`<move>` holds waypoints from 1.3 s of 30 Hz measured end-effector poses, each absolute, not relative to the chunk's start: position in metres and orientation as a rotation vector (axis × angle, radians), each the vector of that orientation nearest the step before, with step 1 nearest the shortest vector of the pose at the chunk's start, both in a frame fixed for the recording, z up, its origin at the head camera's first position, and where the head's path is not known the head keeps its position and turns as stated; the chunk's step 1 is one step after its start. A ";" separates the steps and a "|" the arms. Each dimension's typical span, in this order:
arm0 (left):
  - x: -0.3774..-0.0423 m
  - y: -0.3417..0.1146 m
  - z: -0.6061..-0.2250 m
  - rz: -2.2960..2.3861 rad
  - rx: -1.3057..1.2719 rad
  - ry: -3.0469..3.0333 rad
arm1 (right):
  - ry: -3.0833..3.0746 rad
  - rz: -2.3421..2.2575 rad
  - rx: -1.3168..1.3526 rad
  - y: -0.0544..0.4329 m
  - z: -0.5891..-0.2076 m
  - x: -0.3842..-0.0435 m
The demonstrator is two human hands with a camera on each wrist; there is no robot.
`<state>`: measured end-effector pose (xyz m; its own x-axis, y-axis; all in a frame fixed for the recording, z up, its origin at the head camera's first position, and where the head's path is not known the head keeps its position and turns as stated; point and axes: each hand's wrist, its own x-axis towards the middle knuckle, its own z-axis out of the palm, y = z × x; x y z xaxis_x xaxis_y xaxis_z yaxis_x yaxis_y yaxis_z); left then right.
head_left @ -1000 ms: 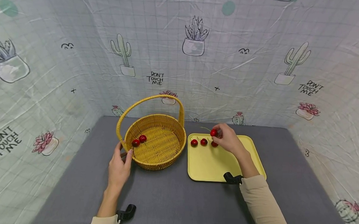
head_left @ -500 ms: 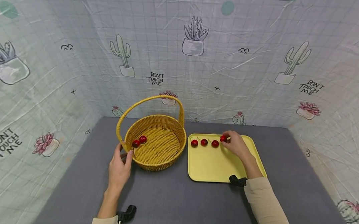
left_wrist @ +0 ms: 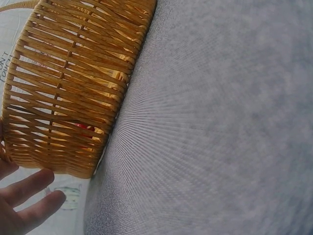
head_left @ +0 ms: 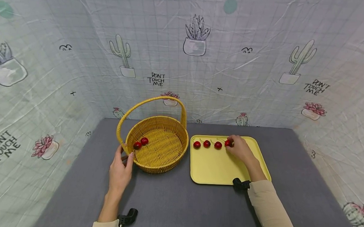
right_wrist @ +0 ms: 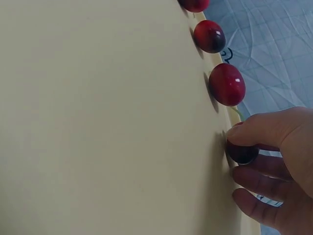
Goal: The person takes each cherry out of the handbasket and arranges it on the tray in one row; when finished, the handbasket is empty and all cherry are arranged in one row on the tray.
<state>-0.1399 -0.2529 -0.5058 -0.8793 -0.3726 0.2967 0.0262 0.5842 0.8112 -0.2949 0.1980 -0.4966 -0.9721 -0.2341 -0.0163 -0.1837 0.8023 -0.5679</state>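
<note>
My left hand (head_left: 120, 173) grips the wicker basket (head_left: 163, 151) by its near-left rim, two cherries (head_left: 144, 141) inside. My right hand (head_left: 242, 152) pinches one cherry (head_left: 227, 143) at the yellow tray's (head_left: 211, 169) far side, right of three more cherries (head_left: 206, 144).

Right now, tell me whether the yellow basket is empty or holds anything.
It holds something: two red cherries lie in the yellow basket, near its left side; the head view shows nothing else inside.
</note>
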 end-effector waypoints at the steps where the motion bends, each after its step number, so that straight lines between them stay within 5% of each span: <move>1: -0.140 -0.253 -0.506 -1.226 0.278 -2.376 | 2.902 -0.901 -0.342 0.198 -0.496 -0.295; 21: -0.140 -0.255 -0.503 -1.211 0.273 -2.362 | 2.942 -0.916 -0.429 0.188 -0.454 -0.289; 39: -0.141 -0.253 -0.506 -1.214 0.260 -2.368 | 2.963 -0.958 -0.699 0.104 -0.392 -0.272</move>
